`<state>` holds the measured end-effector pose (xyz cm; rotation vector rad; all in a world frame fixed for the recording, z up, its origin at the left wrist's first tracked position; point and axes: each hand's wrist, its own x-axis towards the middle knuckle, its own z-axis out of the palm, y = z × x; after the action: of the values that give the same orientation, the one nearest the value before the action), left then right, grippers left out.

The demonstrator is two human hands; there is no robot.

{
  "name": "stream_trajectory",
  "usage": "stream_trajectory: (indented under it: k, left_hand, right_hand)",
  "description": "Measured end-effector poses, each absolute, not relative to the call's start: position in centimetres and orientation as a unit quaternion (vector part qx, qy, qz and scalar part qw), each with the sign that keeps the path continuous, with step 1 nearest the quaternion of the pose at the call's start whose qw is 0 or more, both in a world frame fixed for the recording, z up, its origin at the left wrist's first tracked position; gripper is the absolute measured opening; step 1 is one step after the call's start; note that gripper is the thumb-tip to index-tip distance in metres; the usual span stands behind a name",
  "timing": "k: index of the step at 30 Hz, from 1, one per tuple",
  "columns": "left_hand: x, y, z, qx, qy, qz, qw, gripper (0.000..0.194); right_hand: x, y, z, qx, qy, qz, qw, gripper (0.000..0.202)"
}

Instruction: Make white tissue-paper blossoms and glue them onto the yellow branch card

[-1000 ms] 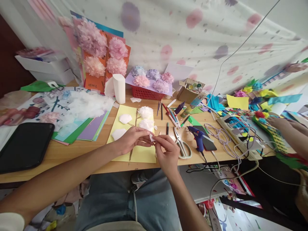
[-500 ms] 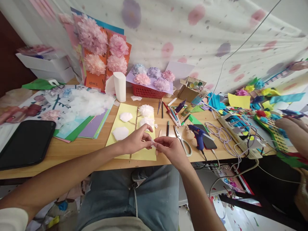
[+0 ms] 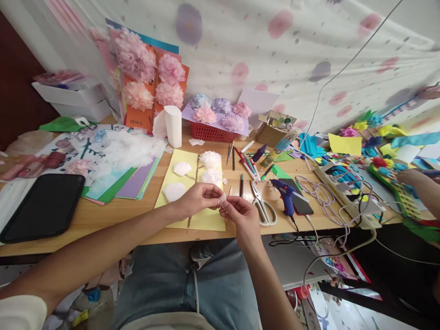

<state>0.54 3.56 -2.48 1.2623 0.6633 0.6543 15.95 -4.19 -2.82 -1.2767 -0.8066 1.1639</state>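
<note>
Wooden worktop (image 3: 117, 213), backed by a white cloth (image 3: 223, 41) printed with pink and purple flowers. Clock positions are taken from the scrap.

White scrap (image 3: 223, 200), thin and crumpled: one, between the two hands, over the right edge of the yellow sheet (image 3: 206, 223).
Left hand (image 3: 197, 200): thumb and forefinger pinching the scrap from 9 o'clock.
Right hand (image 3: 244, 217): thumb and fingertips pinching the same scrap from 4 o'clock.
On the sheet: two fluffy white flowers (image 3: 211, 159) at 11 o'clock; two flat white cutouts (image 3: 182, 168) at 9 and 10.
Black marker (image 3: 241, 185): 2 o'clock.
Scissors (image 3: 263, 208), pale-handled: 3 o'clock, near the right hand.
Blue glue gun (image 3: 286, 199): 3 o'clock, beside a dark phone (image 3: 305, 204).
Red basket (image 3: 213, 132), under a lilac sheet of pastel flowers: 12 o'clock.
White paper roll (image 3: 173, 127), upright: between 10 and 11.
Black tablet (image 3: 44, 206), flat: 9 o'clock.
Another person's hand (image 3: 417, 181): 3 o'clock, far edge.
</note>
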Motion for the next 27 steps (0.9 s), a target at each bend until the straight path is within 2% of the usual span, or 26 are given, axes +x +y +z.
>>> stream_trajectory:
  k: [4, 9, 17, 24, 27]
  left_hand:
    - [0.4, 3.4, -2.3, 0.600, 0.299, 0.292, 0.682, 0.030]
    - [0.4, 3.3, -2.4, 0.574, 0.304, 0.277, 0.708, 0.034]
    - [0.7, 3.1, -2.0, 0.545, 0.323, 0.287, 0.718, 0.021]
    - [0.6, 3.1, -1.9, 0.520, 0.327, 0.305, 0.727, 0.022]
    - [0.7, 3.2, -1.9, 0.517, 0.326, 0.311, 0.728, 0.023]
  right_hand:
    - [16.4, -3.8, -2.8, -0.558, -0.360, 0.488, 0.567, 0.037]
    - [16.7, -3.8, -3.1, -0.555, -0.370, 0.485, 0.566, 0.034]
    - [16.0, -4.3, -3.6, -0.534, -0.404, 0.439, 0.598, 0.021]
    - [16.3, -4.5, -3.8, -0.512, -0.489, 0.375, 0.598, 0.007]
    - [16.3, -4.7, -3.7, -0.512, -0.534, 0.333, 0.584, 0.012]
